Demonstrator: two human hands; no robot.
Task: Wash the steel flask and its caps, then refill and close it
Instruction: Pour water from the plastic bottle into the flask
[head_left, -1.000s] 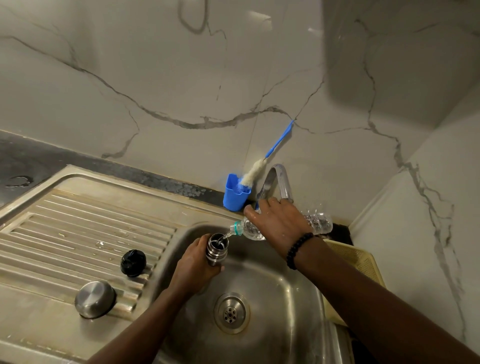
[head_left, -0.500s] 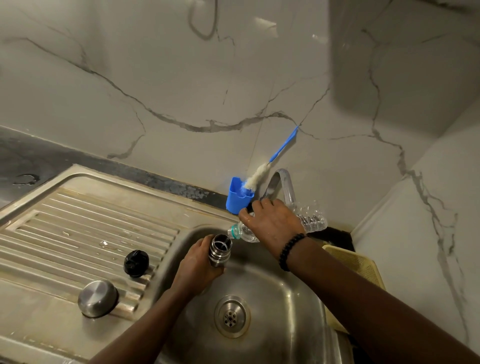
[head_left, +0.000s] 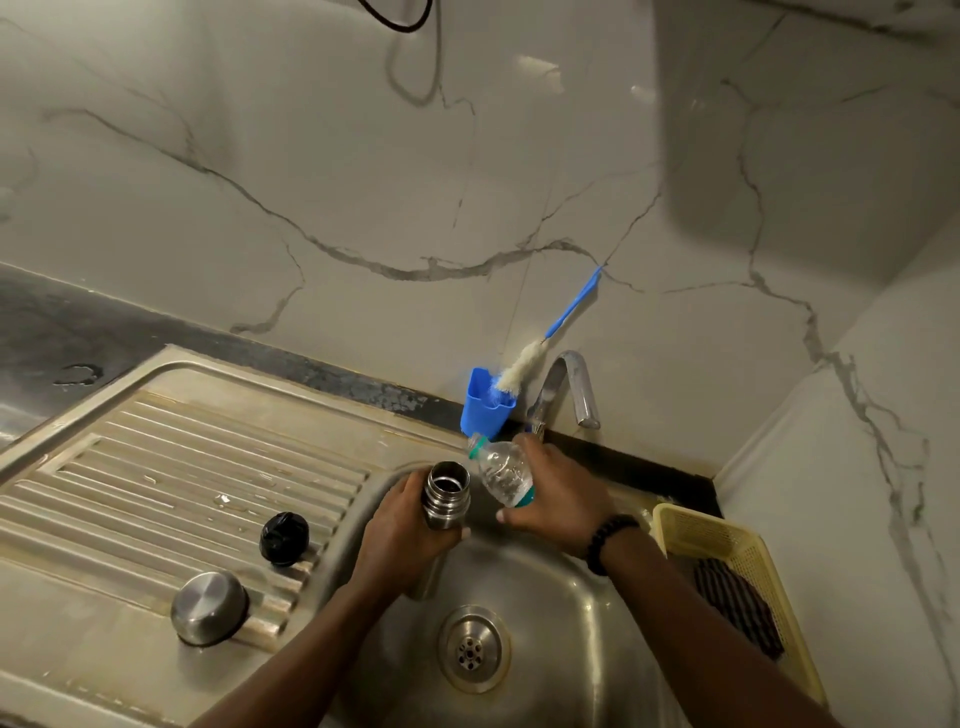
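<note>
Head view: left hand (head_left: 402, 530) grips steel flask (head_left: 445, 496) upright over sink (head_left: 545, 649). Right hand (head_left: 558, 501) holds plastic bottle (head_left: 501, 470), now tipped back up, stream stopped. Refill probably finished; black cap (head_left: 284, 538) and steel cap (head_left: 210, 608) wait on drainboard.

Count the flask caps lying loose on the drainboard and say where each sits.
2. The black cap lies on the drainboard ribs near the sink basin; the steel cap sits nearer the camera, to its left. None seems hidden.

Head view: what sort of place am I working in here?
Most likely a home kitchen sink corner: a steel sink with ribbed drainboard, a tap against marble-look wall tiles, and a bottle brush in a blue holder.
</note>
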